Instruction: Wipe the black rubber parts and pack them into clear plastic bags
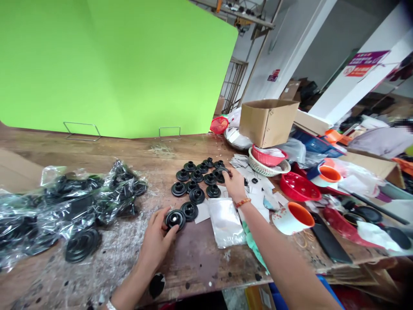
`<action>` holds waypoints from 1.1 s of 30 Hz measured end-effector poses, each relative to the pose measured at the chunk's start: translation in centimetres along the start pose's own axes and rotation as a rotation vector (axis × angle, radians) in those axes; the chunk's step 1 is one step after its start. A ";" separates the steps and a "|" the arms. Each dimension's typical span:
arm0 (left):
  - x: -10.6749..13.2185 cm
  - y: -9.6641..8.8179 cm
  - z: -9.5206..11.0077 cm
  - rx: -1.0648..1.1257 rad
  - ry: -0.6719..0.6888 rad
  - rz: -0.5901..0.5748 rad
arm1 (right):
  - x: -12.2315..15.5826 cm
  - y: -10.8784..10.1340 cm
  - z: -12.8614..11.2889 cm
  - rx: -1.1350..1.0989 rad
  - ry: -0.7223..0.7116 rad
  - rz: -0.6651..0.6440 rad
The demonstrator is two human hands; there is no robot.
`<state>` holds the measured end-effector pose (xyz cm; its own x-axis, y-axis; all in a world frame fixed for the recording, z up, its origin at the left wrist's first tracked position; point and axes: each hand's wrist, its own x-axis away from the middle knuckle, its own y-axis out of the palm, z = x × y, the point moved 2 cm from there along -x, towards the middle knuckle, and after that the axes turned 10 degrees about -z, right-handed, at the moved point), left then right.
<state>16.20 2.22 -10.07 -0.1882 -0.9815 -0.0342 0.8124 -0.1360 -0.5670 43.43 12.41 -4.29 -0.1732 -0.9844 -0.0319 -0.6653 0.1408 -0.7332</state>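
My left hand [155,242] grips a black stepped round disc [175,218] by its rim, low over the near side of the table. My right hand [235,186] reaches farther out, its fingers closed on the edge of another black round disc [220,175]. Several matching discs with raised hubs, among them a hub-up disc [179,188], stand loosely grouped between and beyond my hands. One more, a black disc [189,211], lies right beside the one in my left hand. Clear plastic bags [226,224] lie flat below my right wrist.
Plastic-wrapped black discs [100,198] are heaped at the left. To the right are white paper slips [258,200], a red basket [298,187], an orange-lined cup [292,218] and a black phone-like slab [331,239]. A cardboard box [269,122] and a green panel [112,69] stand behind.
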 end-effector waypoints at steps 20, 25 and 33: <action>3.8 5.0 0.5 -0.252 0.325 -0.073 | 12.1 3.0 4.3 0.704 -0.116 0.005; 4.5 4.4 0.6 -0.223 0.344 -0.045 | 12.2 4.1 5.5 0.675 -0.192 0.048; 5.5 3.3 0.6 -0.163 0.329 0.051 | 11.5 3.0 5.5 0.330 -0.204 0.035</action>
<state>18.23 -3.73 -11.62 -0.3390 -0.8869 -0.3137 0.7318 -0.0391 -0.6803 43.43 0.93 -10.55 -0.0215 -0.9850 -0.1714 -0.3865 0.1663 -0.9072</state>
